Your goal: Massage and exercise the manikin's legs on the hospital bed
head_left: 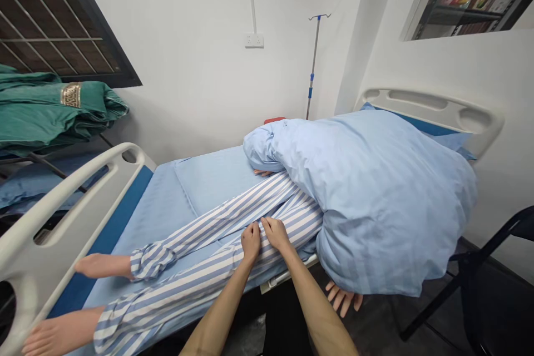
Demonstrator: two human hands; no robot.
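The striped trousers (217, 245) lie on a figure stretched across the bed, and both your hands are on them at the thigh. Your left hand (251, 243) and right hand (276, 235) sit just beside each other, fingers curled closed into the cloth, pinching up a fold between them. Two bare feet (102, 266) stick out of the cuffs toward the footboard (50, 217). A blue quilt (375, 200) covers the figure's upper half, and one of its hands (342, 297) hangs past the bed edge below it. The sheet (208, 183) is pale blue. Beyond, the headboard (429, 105) stands by a white wall with a socket (254, 40), and an IV pole (314, 61) rises near it. Folded green cloth (54, 105) lies under a barred window (54, 11) on your left; a black chair (471, 267) stands on your right.
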